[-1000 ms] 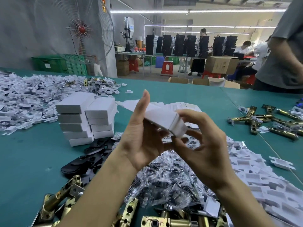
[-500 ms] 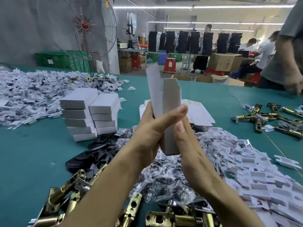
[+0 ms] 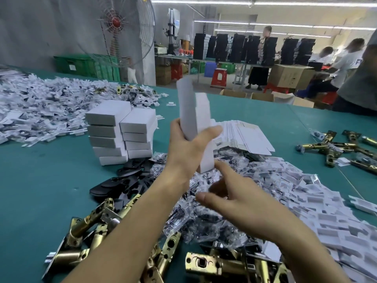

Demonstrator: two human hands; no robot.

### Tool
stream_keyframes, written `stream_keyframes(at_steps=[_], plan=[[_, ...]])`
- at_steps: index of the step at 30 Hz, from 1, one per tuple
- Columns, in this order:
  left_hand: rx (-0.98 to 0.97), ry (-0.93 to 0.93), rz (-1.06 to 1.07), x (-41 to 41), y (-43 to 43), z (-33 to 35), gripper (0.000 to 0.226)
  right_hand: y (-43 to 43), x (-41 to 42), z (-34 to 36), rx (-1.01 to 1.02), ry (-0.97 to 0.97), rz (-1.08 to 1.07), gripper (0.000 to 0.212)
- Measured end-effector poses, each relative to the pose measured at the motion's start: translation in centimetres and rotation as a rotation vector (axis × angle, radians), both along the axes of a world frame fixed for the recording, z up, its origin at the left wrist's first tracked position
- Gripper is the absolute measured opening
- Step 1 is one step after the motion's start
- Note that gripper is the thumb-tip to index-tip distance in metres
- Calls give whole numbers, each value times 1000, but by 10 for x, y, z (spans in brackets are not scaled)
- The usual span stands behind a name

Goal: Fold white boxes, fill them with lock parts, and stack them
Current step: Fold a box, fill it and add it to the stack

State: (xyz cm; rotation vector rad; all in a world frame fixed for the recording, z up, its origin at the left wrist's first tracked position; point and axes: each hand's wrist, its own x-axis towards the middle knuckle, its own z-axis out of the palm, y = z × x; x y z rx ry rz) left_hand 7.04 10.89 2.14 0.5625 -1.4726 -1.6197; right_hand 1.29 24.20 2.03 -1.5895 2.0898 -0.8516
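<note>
Nearest edge: brass latch bodies are lying in a heap on the green worktop, with a drift of small clear bagged parts just beyond.

Right hand is hovering above the bags, fingers loose and spread, gripping nothing that shows.

Left hand is gripping 1 white box, thumb across its front and fingers behind. It is holding the box on end in the air above the bags, with the long lid flap standing up and open.

Handling, judged: thin card, very light, stiff only along its creases and likely denting under a hard squeeze. The lower half, across the narrow sides, is looking like the best hold, since that is leaving the mouth free for filling.

Look: plain matt white, long and slim, unprinted.

Further back: 2 stacks of closed boxes are standing side by side, and flat blanks are lying fanned behind the held box.
</note>
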Motion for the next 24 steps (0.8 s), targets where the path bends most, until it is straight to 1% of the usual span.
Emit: stream_keyframes(at_steps=[1,2,3,5,8,10,13,16,18,20,22,23,24], plan=[[10,-5,31,0,-1,1,63,2,-1,-2,51,42,-4,56],[17,-1,52,-1,-3,-2,65,3,-1,-4,53,93,-5,66],[18,-7,76,-1,-2,-2,66,3,-1,-5,39,124,-13,71],[14,3,103,-2,-1,-4,73,5,-3,-3,44,126,-15,75],[75,39,114,-2,-1,-2,82,5,-8,-4,159,153,-47,80],[114,79,129,0,-3,-1,76,5,-9,-6,234,159,-20,73],[101,110,146,2,-4,0,62,3,-6,-8,288,157,36,55],[106,101,153,2,-1,2,50,2,-3,-8,325,186,131,46],[134,53,131,1,0,3,37,3,1,-5,325,197,220,49],[168,39,78,0,1,3,33,4,5,-3,354,222,291,57],[180,50,39,1,3,4,34,3,11,-6,420,281,333,62],[172,64,29,1,4,4,36,2,15,-9,447,315,336,60],[157,73,28,2,4,4,42,0,18,-11,457,346,337,53]])
